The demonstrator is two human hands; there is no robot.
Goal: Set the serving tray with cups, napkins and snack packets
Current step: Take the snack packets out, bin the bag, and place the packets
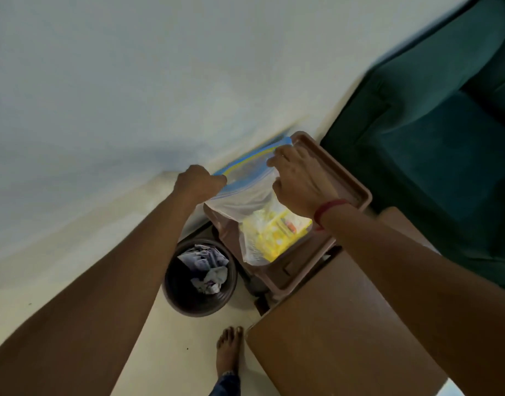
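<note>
A clear zip bag point(245, 201) with a blue seal strip hangs over the brown serving tray point(342, 172). Yellow snack packets point(277, 232) lie in the bag's lower part. My left hand point(198, 182) pinches the left end of the seal strip. At the right end of the strip, my right hand point(300, 181) grips the bag's top, with a red band on its wrist. The tray rests on a brown wooden table point(345, 332), and the bag hides much of its inside. No cups or napkins show.
A dark round waste bin point(200, 278) with crumpled paper stands on the pale floor left of the table. A dark green sofa point(434, 132) is at the right. My bare foot point(228, 352) is by the table's corner. A white wall fills the left.
</note>
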